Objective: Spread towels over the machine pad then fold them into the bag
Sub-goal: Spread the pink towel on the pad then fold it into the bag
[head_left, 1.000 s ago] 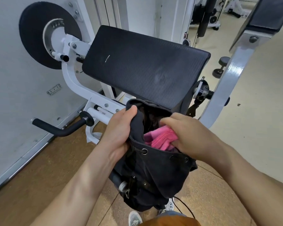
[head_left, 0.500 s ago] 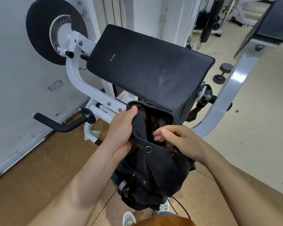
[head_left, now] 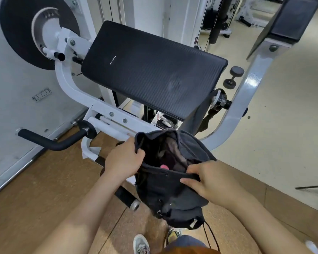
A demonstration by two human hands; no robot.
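Towel [head_left: 164,166]: only a small pink patch shows, low inside the mouth of the black bag [head_left: 165,195], with dark lining around it. The rest is hidden, and whether more than one towel is in there cannot be told. The machine pad [head_left: 154,70] lies bare above and behind the bag, with nothing spread on it.

Handling, as judged: the towel is soft, light cloth, with no stiffness and no risk of breakage. It will bunch and sag rather than hold a shape. It is best taken at a corner or hem with a pinch, and it should not slip from dry fingers. The bag is likewise limp fabric (its rim droops wherever no hand supports it), so the mouth needs holding open on two sides for anything to pass through cleanly. Its weight looks modest, since two light grips at the rim carry it clear of the floor.

Left hand [head_left: 124,159]: it grips the left rim of the bag, thumb hooked over the edge towards the opening and the remaining digits wrapped behind the cloth. The grip is closed tight and lifts that side.

Right hand [head_left: 211,182]: it pinches the near rim, thumb on the outer face and fingertips [head_left: 191,168] folded over the top edge, close together, not spread. It touches the bag only. The towel lies near those fingertips, deeper in the opening and apart from them.
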